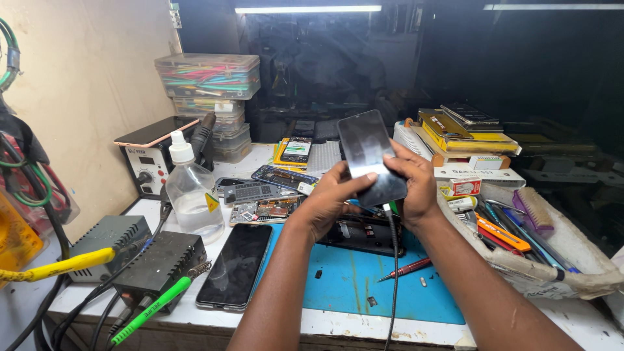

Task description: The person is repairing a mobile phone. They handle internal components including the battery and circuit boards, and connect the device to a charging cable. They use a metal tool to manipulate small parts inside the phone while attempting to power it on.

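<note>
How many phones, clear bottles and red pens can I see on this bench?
Whole phones: 3, one held in both hands, one dark by the mat, one atop the grey station
Clear bottles: 1
Red pens: 1
Total: 5

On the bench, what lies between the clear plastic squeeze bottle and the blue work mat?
Head view: a black smartphone lying flat, screen up, between the clear plastic squeeze bottle and the blue work mat.

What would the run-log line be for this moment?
left hand: holds phone, thumb on screen | right hand: grips phone's right edge | cable: hangs from phone | blue mat: below
</note>
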